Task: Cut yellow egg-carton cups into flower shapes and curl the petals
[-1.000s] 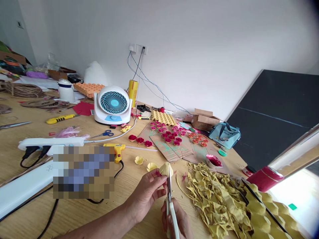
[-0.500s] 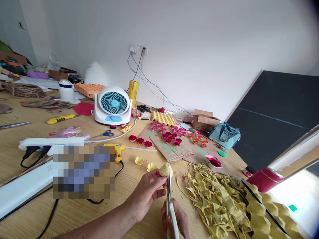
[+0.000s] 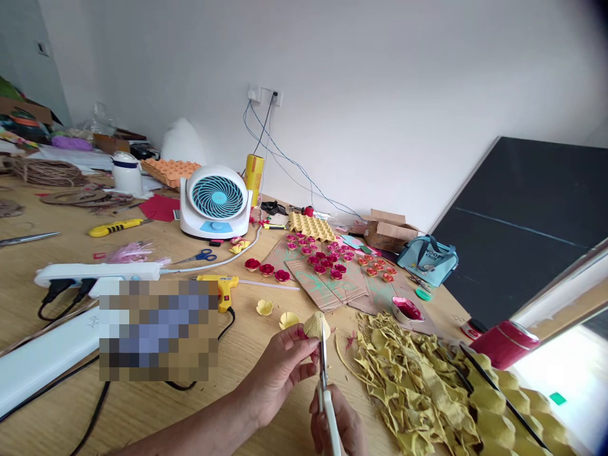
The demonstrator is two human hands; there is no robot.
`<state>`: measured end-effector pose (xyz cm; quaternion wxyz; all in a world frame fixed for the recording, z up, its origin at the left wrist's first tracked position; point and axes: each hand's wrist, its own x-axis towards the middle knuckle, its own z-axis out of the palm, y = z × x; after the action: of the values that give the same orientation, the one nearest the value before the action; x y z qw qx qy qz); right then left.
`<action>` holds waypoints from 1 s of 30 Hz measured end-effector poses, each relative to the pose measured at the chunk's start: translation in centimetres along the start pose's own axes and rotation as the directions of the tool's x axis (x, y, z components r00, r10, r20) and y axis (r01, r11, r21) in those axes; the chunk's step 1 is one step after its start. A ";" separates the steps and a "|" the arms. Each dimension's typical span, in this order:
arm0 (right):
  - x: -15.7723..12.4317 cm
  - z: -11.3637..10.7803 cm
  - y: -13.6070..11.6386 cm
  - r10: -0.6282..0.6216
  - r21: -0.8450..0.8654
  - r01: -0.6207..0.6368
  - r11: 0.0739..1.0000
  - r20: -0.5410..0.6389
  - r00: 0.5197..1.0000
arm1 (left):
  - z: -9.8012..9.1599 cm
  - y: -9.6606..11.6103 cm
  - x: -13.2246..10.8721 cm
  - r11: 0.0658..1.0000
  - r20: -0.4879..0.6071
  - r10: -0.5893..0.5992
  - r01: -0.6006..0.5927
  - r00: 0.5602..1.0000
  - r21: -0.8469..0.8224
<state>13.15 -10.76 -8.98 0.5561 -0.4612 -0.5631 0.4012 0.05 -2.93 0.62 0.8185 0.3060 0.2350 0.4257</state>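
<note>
My left hand (image 3: 284, 364) pinches a yellow egg-carton cup (image 3: 314, 325) between thumb and fingers, its domed side up. White-handled scissors (image 3: 327, 399) are gripped in my right hand (image 3: 342, 421), with the blades pointing away from me and meeting the cup's right side. Whether the blades are fully closed is hard to make out. Just beyond the cup lie two cut yellow petal cups (image 3: 265, 308). To the right of my hands spreads a heap of yellow carton scraps (image 3: 413, 380).
A yellow glue gun (image 3: 223, 290) and a white power strip (image 3: 99, 272) lie left. Painted red flowers (image 3: 327, 261) sit on cardboard (image 3: 311, 288) farther back, near a bowl of red paint (image 3: 407, 308). Behind stands a white fan (image 3: 216, 199). An egg tray (image 3: 494, 418) fills the near right.
Almost nothing differs. My right hand and the scissors handles have shifted very slightly; the cup stays in my left hand at the same place.
</note>
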 end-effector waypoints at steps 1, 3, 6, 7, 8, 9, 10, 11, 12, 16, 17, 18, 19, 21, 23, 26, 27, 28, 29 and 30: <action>0.0 0.0 -0.1 -0.004 -0.007 0.004 1.000 -0.008 1.000 | 0.0 0.0 0.0 1.000 0.003 0.001 -0.001 1.000 0.001; -0.1 0.0 -0.2 -0.010 -0.026 0.009 1.000 -0.020 1.000 | 0.0 0.0 -0.1 1.000 0.006 0.004 -0.004 1.000 0.004; -0.1 -0.1 -0.5 0.003 -0.067 -0.006 0.998 -0.037 0.999 | 0.0 0.1 -0.1 1.000 0.016 0.005 -0.005 1.000 0.006; -0.1 -0.2 -0.7 0.010 -0.081 -0.013 0.997 -0.040 0.999 | 0.0 0.2 0.0 1.000 0.020 0.005 -0.005 1.000 0.007; -0.1 -0.3 -0.9 0.014 -0.093 -0.018 0.996 -0.040 0.999 | 0.0 0.2 0.0 1.000 0.025 0.005 -0.005 1.000 0.010; 0.0 -0.4 -1.2 0.016 -0.100 -0.020 0.995 -0.037 0.999 | 0.0 0.3 0.0 1.000 0.032 0.007 -0.007 0.999 0.014; 0.0 -0.4 -1.4 0.014 -0.104 -0.017 0.994 -0.030 0.999 | -0.1 0.3 0.1 1.000 0.038 0.010 -0.011 0.999 0.019; 0.1 -0.5 -1.7 0.009 -0.105 -0.011 0.994 -0.022 1.000 | -0.1 0.4 0.1 1.000 0.044 0.013 -0.014 0.999 0.025; 0.2 -0.5 -1.9 0.002 -0.104 -0.003 0.995 -0.013 1.000 | -0.1 0.4 0.1 0.999 0.049 0.016 -0.017 0.999 0.030; 0.4 -0.4 -2.3 -0.018 -0.088 0.019 0.996 0.007 1.000 | -0.1 0.5 0.1 0.998 0.053 0.015 -0.018 0.998 0.053; 0.4 -0.4 -2.3 -0.017 -0.081 0.017 0.997 0.008 1.000 | -0.1 0.5 0.1 0.998 0.052 0.015 -0.018 0.999 0.060; 0.4 -0.4 -2.3 -0.014 -0.073 0.014 0.997 0.007 1.000 | -0.1 0.5 0.0 0.997 0.051 0.015 -0.019 0.999 0.068; 0.4 -0.5 -2.2 -0.011 -0.067 0.011 0.998 0.005 1.000 | -0.1 0.5 0.0 0.997 0.051 0.016 -0.020 0.999 0.076; 0.4 -0.5 -2.1 -0.009 -0.063 0.009 0.998 0.001 1.000 | -0.1 0.6 0.0 0.996 0.048 0.017 -0.022 0.999 0.086; 0.4 -0.5 -2.0 -0.013 -0.065 0.013 0.998 -0.001 1.000 | -0.2 0.6 0.1 0.996 0.049 0.014 -0.019 0.999 0.090; 0.4 -0.5 -1.9 -0.020 -0.067 0.020 0.998 0.003 1.000 | -0.3 0.7 0.2 0.996 0.052 0.003 -0.008 0.999 0.092; 0.4 -0.6 -1.8 -0.019 -0.068 0.020 0.998 0.003 1.000 | -0.3 0.7 0.3 0.996 0.053 -0.002 -0.003 0.999 0.090; 0.4 -0.6 -1.8 -0.018 -0.069 0.018 0.997 0.002 1.000 | -0.3 0.8 0.3 0.996 0.055 -0.007 0.002 0.998 0.085; 0.3 -0.6 -1.8 -0.015 -0.071 0.015 0.997 -0.001 1.000 | -0.3 0.8 0.3 0.997 0.056 -0.011 0.006 0.998 0.079; 0.3 -0.7 -1.8 -0.011 -0.073 0.011 0.997 -0.004 1.000 | -0.3 0.8 0.3 0.997 0.058 -0.014 0.010 0.998 0.072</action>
<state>13.68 -10.98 -7.15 0.5424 -0.4789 -0.5786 0.3764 -0.45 -2.21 0.92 0.8159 0.3461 0.2282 0.4030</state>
